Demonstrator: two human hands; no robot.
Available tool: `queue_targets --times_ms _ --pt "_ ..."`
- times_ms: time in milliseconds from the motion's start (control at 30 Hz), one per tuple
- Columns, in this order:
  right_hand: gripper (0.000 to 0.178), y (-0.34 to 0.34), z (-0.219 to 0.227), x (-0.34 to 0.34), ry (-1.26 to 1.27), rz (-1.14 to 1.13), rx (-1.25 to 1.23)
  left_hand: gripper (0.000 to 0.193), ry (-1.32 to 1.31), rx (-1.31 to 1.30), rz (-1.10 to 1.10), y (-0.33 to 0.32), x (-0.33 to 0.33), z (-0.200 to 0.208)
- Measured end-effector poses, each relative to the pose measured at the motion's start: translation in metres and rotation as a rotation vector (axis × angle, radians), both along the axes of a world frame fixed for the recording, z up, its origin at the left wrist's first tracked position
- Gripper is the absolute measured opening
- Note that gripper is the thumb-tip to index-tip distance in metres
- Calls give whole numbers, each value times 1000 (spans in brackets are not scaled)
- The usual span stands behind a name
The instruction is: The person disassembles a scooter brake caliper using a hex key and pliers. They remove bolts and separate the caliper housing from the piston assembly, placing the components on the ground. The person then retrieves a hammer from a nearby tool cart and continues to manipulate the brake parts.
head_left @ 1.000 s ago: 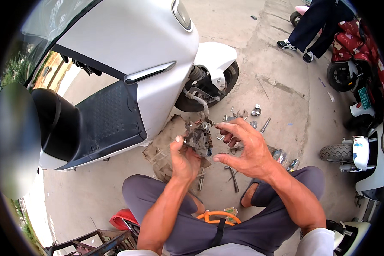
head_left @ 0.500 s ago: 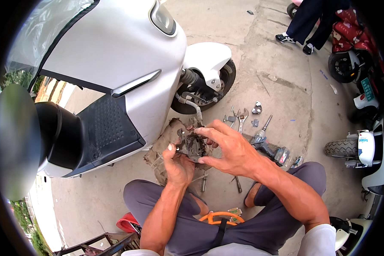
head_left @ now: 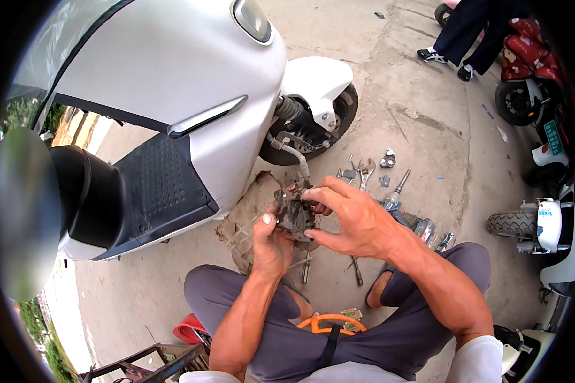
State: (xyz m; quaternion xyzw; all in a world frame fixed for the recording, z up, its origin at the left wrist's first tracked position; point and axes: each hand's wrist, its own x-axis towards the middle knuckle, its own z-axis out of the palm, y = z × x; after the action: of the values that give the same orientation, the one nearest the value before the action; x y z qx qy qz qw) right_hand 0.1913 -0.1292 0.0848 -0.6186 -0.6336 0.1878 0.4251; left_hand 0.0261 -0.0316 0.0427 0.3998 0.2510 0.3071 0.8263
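Note:
A dark, grimy brake caliper [head_left: 295,217] is held between my two hands, in front of my knees and above the ground. My left hand [head_left: 272,250] grips its left and lower side, thumb pointing up. From the right, my right hand [head_left: 358,223] closes on it, with the thumb at its lower edge and the fingers at its upper edge. A hose [head_left: 298,156] runs from the caliper up toward the front wheel [head_left: 346,115] of the white scooter [head_left: 172,70]. My fingers hide part of the caliper.
On the ground to the right lie an adjustable wrench [head_left: 366,172], a power drill [head_left: 399,216] and a small metal part [head_left: 388,158]. Two slim tools, one a rod [head_left: 357,273], lie near my feet. Parked scooters [head_left: 546,223] line the right; a person's shoes [head_left: 432,55] show behind.
The view has shifted slightly. Both hands still hold the caliper; it is turned a little, and my left thumb sits farther over its near side.

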Motion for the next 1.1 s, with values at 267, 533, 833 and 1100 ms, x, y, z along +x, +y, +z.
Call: queue_targets --times_ms 267,533,833,1100 --pt "48 3 3 1 98 8 32 79 -26 14 -13 3 -1 0" --pt "60 -1 -2 -1 166 -68 -17 80 92 33 -49 5 0 7" --pt "92 -13 -5 -11 610 -187 -332 70 -6 -30 -48 2 10 4" --pt "79 -13 -18 -7 876 -204 -283 59 -18 -84 -93 3 22 1"
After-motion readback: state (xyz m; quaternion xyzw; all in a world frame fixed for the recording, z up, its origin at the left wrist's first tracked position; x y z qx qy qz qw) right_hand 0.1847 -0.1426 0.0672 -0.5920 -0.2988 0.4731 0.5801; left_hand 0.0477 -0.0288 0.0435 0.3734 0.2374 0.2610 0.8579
